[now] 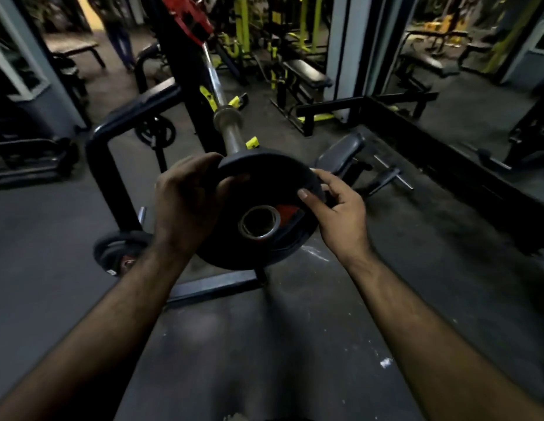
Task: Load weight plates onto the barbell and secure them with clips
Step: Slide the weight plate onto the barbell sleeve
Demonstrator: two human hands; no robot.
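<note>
Both forearms are reaching forward over the dark floor (264, 344), and the left hand (185, 205) is closing its grip around the left rim of a black weight plate (264, 189) while the right hand (337, 208) is gripping the right rim, thumb lying on the plate's near face. The plate is sitting between the two grips, its steel-ringed center hole (260, 221) facing the camera just inside the right thumb. Just beyond the grips, the barbell sleeve (232, 133) is meeting the plate's far top edge, the bar running away toward a red plate (188, 18) at its far end.
</note>
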